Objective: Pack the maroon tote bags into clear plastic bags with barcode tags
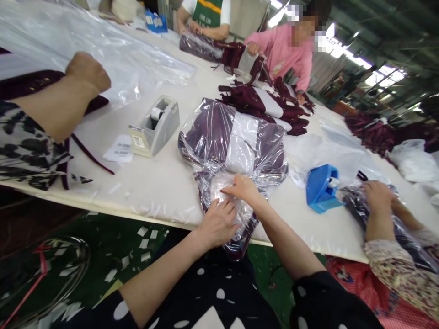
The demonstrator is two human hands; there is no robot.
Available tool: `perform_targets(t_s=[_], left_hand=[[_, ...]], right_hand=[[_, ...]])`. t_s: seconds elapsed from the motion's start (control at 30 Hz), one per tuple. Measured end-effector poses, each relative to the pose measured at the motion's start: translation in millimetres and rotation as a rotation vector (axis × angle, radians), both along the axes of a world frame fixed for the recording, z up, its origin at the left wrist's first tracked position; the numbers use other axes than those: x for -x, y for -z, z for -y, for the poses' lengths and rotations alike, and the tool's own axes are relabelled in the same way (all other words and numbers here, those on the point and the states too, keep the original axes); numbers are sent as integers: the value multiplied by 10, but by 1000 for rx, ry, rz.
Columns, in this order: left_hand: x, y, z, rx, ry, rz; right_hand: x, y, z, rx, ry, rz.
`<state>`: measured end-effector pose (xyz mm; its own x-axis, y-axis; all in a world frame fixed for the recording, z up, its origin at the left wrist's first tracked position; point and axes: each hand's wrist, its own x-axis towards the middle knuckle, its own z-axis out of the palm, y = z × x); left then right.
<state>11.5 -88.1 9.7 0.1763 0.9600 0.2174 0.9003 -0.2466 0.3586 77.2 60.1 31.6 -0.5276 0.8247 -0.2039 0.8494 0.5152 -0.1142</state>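
A dark maroon folded cloth item in a clear plastic bag (209, 132) lies in front of me, with a white paper band (243, 142) around its middle. Its narrower lower part hangs over the table's near edge. My left hand (219, 224) rests on this lower part, fingers spread and fairly flat on the crinkled plastic. Just above and to the right, my right hand (243, 188) has its fingers bent together on a fold of the plastic, thumb raised at the top. The fingertips of both hands are close together.
A grey tape dispenser (156, 125) stands left, near white labels (120, 150); a blue tape dispenser (321, 188) stands right. Co-workers' arms reach in from the left (73, 96) and right (379, 210). Maroon pieces (267, 103) are stacked beyond, where two people handle similar items.
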Motion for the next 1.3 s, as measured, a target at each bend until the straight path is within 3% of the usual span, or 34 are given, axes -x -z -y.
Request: perform_targets(t_s=[0.2, 0.37, 0.57, 0.7, 0.8, 0.93, 1.07, 1.13, 1.3], left_hand=[[9, 8, 3, -2, 14, -6], [-1, 6, 8, -9, 0, -5], [-16, -27, -21, 35, 5, -10], [74, -55, -82, 93, 43, 165], [191, -130, -27, 19, 27, 433], [259, -207, 344, -209, -185, 574], [169, -47, 812, -125, -451, 510], [111, 98, 933, -199, -401, 373], [65, 318, 847, -455, 18, -13]], right_hand=[[-217, 40, -28, 408, 92, -262], [-253, 65, 161, 105, -82, -496], [-62, 74, 223, 195, -156, -397], [-430, 46, 262, 67, -63, -655], [-916, 102, 565, -112, 100, -845], [-1422, 299, 1168, -191, 178, -926], [-1547, 559, 1576, -316, -25, -897], [-1521, 658, 1634, -400, -156, -868], [-1467, 690, 1543, -431, -276, -841]])
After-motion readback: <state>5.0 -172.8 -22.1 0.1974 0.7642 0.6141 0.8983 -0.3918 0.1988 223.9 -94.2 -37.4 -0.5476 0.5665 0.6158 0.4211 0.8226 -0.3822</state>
